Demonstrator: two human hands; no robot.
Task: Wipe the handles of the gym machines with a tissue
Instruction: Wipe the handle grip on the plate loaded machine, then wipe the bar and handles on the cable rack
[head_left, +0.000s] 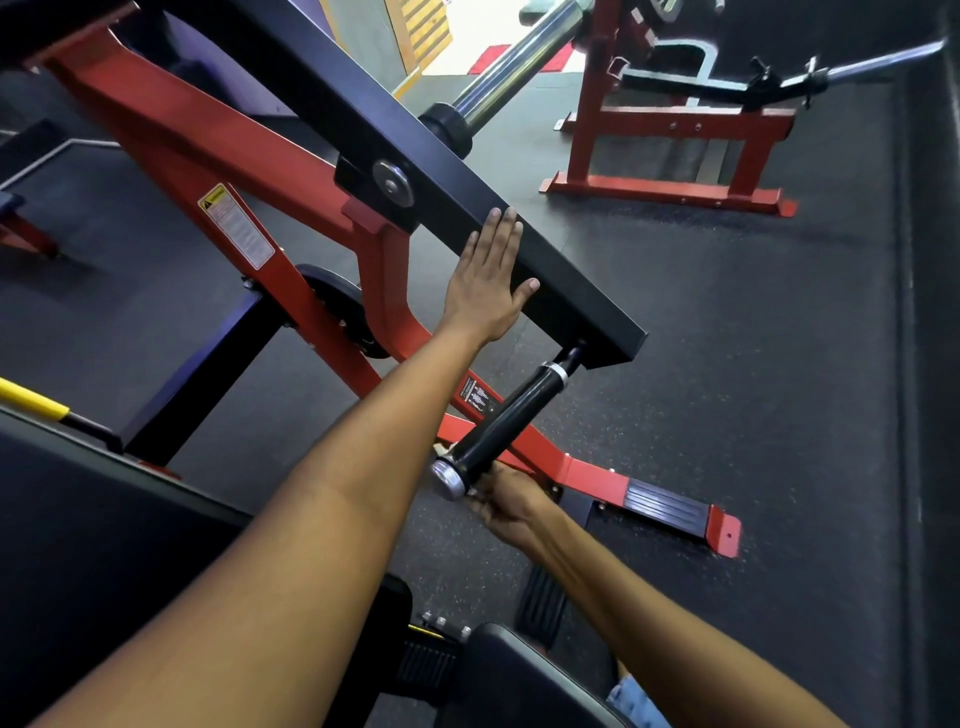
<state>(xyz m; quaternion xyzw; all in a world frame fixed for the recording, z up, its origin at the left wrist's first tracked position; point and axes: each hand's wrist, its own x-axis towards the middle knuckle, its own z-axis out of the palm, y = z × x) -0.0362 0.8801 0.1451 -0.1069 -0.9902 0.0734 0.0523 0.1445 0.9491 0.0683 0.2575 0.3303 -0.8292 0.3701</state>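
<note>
Fingers of the left hand (488, 280) lie flat, bracing the black arm (415, 150); right hand (506, 501) fingers curl under the handle (506, 421) just below, tissue unseen. Judging so: steady the arm, wipe full-length, rotating around.
</note>
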